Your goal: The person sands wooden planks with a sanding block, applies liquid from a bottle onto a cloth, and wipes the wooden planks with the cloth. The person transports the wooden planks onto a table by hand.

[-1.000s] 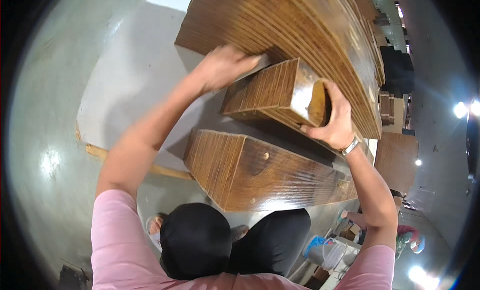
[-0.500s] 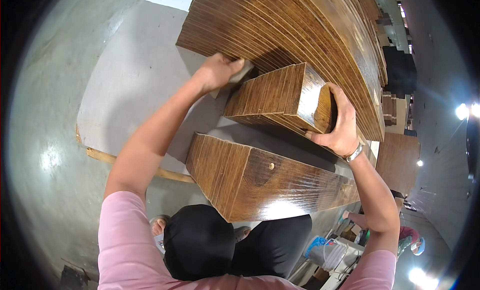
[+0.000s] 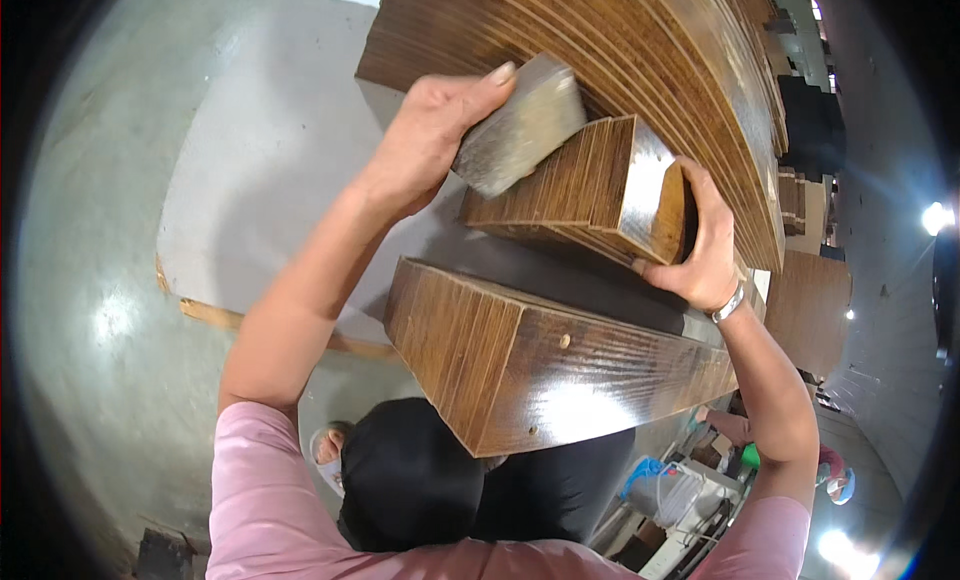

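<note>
My left hand (image 3: 425, 135) grips a worn grey-and-tan sanding block (image 3: 525, 130), thumb on its upper edge. The block is raised over the left end of a short stack of brown wood-grain boards (image 3: 560, 185); whether it touches them I cannot tell. My right hand (image 3: 705, 250) is wrapped round the right end of that stack, thumb at the near side and fingers on the far side. Nearer me lies another stack of glossy brown boards (image 3: 600, 370), with small pale round spots on its top board. Behind rises a larger stack of long boards (image 3: 600, 50).
The stacks stand on a pale grey sheet (image 3: 270, 160) with a wooden strip (image 3: 210, 313) along its near edge. At lower right are a bin with blue plastic (image 3: 660, 485) and another person (image 3: 835, 475). A brown panel (image 3: 810, 310) stands at the right.
My left hand has lifted the sanding block from beside the short stack's left end, up and to the right over it. My right hand keeps its hold on the stack.
</note>
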### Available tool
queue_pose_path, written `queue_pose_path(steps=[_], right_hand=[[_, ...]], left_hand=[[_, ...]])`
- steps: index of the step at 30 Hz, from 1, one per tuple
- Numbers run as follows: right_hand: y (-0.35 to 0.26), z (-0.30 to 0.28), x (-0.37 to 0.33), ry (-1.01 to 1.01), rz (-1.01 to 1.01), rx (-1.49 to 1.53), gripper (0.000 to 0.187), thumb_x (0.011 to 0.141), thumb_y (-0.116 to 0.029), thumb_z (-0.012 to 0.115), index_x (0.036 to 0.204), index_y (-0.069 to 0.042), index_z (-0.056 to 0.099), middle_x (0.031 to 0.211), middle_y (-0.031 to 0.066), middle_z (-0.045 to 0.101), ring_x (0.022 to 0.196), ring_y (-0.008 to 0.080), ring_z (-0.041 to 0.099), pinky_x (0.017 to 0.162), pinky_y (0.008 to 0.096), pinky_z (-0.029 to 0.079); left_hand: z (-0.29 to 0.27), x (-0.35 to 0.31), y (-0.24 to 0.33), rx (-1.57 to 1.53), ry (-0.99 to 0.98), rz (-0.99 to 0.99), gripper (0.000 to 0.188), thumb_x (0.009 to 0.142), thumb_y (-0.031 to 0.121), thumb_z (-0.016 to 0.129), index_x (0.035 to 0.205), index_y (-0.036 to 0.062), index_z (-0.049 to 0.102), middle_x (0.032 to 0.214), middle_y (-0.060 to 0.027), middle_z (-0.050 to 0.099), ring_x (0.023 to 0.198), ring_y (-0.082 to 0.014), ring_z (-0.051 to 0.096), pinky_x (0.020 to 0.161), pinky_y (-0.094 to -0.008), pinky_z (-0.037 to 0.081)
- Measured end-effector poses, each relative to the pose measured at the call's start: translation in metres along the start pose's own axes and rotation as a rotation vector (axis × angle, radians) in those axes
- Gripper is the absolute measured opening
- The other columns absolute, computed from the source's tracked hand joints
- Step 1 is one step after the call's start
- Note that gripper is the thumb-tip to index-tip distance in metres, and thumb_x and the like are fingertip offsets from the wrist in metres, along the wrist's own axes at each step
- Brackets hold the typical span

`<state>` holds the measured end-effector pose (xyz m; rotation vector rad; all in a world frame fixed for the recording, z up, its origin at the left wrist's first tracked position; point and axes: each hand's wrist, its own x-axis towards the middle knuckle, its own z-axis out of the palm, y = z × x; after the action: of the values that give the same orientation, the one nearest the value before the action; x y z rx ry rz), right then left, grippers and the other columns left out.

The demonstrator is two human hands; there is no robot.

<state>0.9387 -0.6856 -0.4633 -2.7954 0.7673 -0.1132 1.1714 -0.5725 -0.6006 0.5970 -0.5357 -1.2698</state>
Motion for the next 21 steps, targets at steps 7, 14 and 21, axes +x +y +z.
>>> queue_pose_path(steps=[7,14,21], right_hand=[[-0.001,0.002,0.003,-0.027,0.020,0.020,0.089,0.042,-0.020,0.078,0.121,0.005,0.046,0.105,0.0164,0.055,0.098,0.0282,0.056,0.093,0.0336,0.042],[0.001,0.001,0.001,0.017,-0.041,-0.039,0.090,0.045,-0.026,0.082,0.122,0.004,0.048,0.108,0.0201,0.059,0.100,0.0340,0.059,0.090,0.0373,0.046],[0.002,0.000,-0.005,0.018,0.002,0.018,0.087,0.044,-0.020,0.078,0.122,0.005,0.046,0.104,0.0166,0.057,0.097,0.0280,0.057,0.092,0.0322,0.042]], left_hand=[[0.010,-0.026,0.012,0.983,-0.244,0.817,0.053,0.068,0.033,0.077,0.117,0.0136,0.065,0.127,-0.0113,0.052,0.104,-0.0280,0.053,0.084,-0.0389,0.047],[-0.016,-0.033,-0.017,1.260,-0.330,0.844,0.066,0.055,0.014,0.082,0.117,0.0241,0.063,0.124,-0.0091,0.051,0.102,-0.0304,0.051,0.082,-0.0400,0.046],[-0.034,-0.049,-0.016,1.567,-0.264,0.574,0.072,0.055,0.012,0.081,0.122,0.0235,0.058,0.121,-0.0097,0.051,0.102,-0.0303,0.049,0.084,-0.0394,0.044]])
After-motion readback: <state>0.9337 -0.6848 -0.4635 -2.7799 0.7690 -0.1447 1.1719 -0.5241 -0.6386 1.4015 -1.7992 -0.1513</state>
